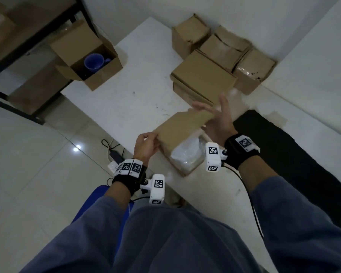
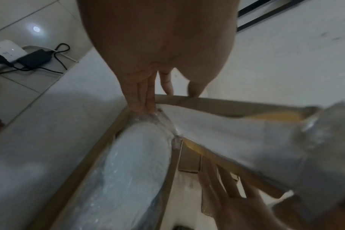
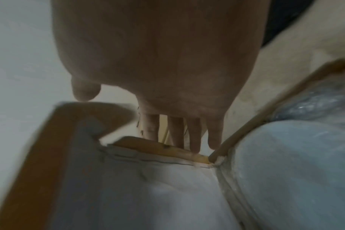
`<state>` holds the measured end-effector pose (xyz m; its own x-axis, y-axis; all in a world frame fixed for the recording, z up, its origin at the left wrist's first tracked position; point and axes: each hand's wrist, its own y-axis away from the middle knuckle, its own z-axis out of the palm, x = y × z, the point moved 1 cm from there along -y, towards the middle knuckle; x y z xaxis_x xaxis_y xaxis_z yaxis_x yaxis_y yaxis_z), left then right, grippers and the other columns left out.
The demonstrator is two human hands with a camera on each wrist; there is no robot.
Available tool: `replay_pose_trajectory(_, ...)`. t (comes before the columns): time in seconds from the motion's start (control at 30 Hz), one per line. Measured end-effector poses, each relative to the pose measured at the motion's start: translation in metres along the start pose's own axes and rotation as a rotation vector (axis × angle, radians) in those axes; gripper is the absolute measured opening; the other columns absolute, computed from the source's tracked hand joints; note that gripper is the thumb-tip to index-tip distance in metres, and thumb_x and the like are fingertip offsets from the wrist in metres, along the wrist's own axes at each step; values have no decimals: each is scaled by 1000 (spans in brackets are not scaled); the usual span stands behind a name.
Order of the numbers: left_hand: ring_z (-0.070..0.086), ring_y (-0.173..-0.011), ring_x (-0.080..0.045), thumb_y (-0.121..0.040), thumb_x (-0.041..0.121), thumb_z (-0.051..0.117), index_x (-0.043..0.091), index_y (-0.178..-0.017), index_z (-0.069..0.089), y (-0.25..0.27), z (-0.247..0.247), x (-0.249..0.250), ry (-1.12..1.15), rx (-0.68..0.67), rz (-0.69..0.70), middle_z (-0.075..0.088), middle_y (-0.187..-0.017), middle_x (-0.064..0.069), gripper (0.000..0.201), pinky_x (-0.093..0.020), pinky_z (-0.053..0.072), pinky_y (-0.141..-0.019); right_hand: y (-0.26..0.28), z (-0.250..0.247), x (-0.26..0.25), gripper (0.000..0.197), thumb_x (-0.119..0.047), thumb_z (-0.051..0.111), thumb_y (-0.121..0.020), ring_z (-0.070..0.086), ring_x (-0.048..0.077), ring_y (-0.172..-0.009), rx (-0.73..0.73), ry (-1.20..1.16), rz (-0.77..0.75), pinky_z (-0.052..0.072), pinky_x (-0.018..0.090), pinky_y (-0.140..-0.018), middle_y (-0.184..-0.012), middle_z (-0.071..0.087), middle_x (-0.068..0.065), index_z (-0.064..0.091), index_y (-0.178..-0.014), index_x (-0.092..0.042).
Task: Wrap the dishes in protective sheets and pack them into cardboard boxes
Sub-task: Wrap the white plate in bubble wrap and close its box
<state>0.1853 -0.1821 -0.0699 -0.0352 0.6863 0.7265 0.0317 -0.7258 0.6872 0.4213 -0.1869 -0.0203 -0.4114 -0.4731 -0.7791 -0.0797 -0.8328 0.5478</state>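
Standing near the front edge of the white surface (image 1: 126,99), the cardboard box (image 1: 177,164) lies between the two hands, at about 6 o'clock of the surface in the head view. A wrapped dish (image 1: 187,152), covered in clear plastic sheet over a white body, sits inside the box and shows through its open near end. One cardboard flap (image 1: 183,125) is partly folded over the box top.

The left hand (image 1: 146,145) is at 9 o'clock of the box. Its fingers are curled, and thumb and fingertips pinch the left edge of the flap. In the left wrist view the fingertips (image 2: 142,107) touch the box rim just beside the wrapped dish (image 2: 136,163).

The right hand (image 1: 215,119) is at 2 o'clock of the box. Its fingers are straight and spread, resting on the far right end of the flap; it grips nothing. In the right wrist view the straight fingers (image 3: 175,132) point down beside the box wall (image 3: 244,129), with the wrapped dish (image 3: 295,163) at 4 o'clock of them.

At 11 o'clock of the surface stands an open box (image 1: 91,56) holding a blue mug (image 1: 94,62). At 1 o'clock stands a group of closed boxes (image 1: 220,56). A black mat (image 1: 280,150) lies at 3 o'clock of the right hand.
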Motion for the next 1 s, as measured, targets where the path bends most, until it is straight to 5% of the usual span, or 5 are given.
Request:
replay_pose_trajectory(0.07,63,-81,-16,-95,22,62,4,-127,54,8,6,-7,-22,26,-6,67,-101,-10,37,-28,51,-75,12,-15,5,79,-73,42,-87,57,34,-124,3,5,18,42,50,-105,-127,67,12,65,-126,-8)
replay_pose_trajectory(0.2,63,-91,-22,-94,14,64,6,-136,49,26,16,-25,-72,-16,-46,66,-110,-11,45,-33,54,-84,31,-38,17,38,-33,68,-90,66,18,-105,11,284,-16,52,27,-83,-115,71,4,69,-119,-8)
replay_pose_trajectory(0.3,66,-91,-26,-92,11,66,8,-142,43,38,20,-42,-129,-54,-76,68,-111,-14,55,-35,55,-83,35,-57,34,27,-16,75,-86,65,10,-105,68,611,-82,50,23,-94,-112,72,3,73,-113,-12)
replay_pose_trajectory(0.57,65,-77,-21,-88,7,69,28,-142,29,59,32,-77,-251,-156,-132,68,-103,-15,71,-37,55,-77,36,-75,69,34,-7,74,-83,60,15,-99,138,785,-33,42,21,-86,-109,64,3,69,-115,-16)
replay_pose_trajectory(1.0,66,-86,-26,-84,18,78,9,-113,39,58,54,-121,-239,19,-108,62,-104,-16,50,-38,60,-76,26,-83,96,23,-8,72,-81,60,15,-87,251,824,-61,45,18,-71,-100,65,2,66,-100,-20)
